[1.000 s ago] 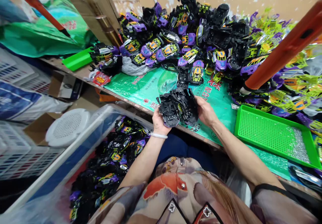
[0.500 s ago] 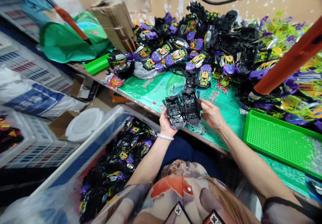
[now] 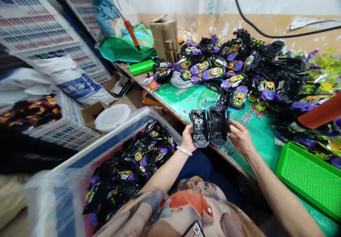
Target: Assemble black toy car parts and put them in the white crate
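Two black toy car bodies are held side by side above the table's front edge, their hollow undersides facing me. My left hand is closed on the outer side of the left toy car body. At the right toy car body, my right hand pinches the outer edge with thumb and fingers. Purple rims show at the lower ends of both. Just beyond them, an orange and purple toy car lies on the green sheet, beside another black car body.
A large pile of toy cars covers the back of the table. To my left stands a bin with many more cars inside. A green perforated tray lies at the right, near an orange tool. A cardboard box stands at the back.
My view has swung left, so the scene sits further right and lower. The two car bodies, tilted before, now stand more upright and level, with both hands still on them.
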`<action>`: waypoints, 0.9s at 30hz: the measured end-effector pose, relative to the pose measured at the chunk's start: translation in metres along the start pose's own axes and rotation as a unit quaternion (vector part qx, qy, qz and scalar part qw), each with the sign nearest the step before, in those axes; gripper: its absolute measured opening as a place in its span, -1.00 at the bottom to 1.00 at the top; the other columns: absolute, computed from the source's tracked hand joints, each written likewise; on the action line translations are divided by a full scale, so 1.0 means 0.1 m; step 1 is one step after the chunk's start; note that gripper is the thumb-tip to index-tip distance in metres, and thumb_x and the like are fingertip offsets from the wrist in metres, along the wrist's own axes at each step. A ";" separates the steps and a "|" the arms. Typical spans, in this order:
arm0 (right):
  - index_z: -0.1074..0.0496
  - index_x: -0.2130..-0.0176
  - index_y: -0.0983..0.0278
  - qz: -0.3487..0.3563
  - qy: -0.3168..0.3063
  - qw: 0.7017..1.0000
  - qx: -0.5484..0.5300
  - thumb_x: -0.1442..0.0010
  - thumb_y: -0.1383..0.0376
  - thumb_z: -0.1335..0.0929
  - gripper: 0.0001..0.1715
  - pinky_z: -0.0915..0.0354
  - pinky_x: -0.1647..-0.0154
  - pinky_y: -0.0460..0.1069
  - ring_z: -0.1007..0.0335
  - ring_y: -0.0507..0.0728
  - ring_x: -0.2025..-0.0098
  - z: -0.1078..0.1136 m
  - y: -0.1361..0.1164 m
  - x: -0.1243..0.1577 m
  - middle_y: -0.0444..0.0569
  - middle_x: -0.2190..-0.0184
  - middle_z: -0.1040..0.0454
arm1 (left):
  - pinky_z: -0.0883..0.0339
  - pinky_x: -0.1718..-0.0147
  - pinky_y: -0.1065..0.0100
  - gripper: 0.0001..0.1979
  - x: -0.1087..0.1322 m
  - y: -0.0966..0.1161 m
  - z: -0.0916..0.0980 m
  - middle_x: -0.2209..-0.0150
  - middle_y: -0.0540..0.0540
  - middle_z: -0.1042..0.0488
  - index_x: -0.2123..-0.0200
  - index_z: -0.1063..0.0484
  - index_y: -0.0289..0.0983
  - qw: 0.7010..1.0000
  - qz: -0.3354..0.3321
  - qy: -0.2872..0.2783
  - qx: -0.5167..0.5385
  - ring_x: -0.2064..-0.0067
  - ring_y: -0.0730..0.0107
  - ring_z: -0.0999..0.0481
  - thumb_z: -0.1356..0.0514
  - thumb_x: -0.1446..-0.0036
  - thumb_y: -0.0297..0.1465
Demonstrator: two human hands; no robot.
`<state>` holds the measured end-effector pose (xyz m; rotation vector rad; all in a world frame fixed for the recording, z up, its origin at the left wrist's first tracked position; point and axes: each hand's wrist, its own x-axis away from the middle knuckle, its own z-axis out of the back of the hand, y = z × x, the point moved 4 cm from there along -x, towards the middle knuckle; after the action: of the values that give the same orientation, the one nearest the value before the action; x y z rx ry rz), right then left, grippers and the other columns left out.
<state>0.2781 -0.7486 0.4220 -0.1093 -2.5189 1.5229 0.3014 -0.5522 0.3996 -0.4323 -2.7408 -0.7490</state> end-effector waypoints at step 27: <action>-0.56 0.10 0.25 -0.113 -0.112 0.966 0.204 0.18 -0.02 -0.55 -0.33 -0.37 0.39 -0.06 -0.49 0.11 0.25 -1.56 1.74 0.65 0.02 0.17 -0.58 | -0.39 0.10 0.15 -0.70 1.27 0.65 2.10 0.40 -0.17 -0.58 0.36 -0.50 -0.31 0.969 -0.069 0.143 0.191 0.25 0.16 -0.58 -0.19 -0.04 -0.18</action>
<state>0.2398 -0.5206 0.3474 0.4155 -2.2100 2.0023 0.1709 -0.3608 0.2958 -0.0440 -2.5706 -0.2684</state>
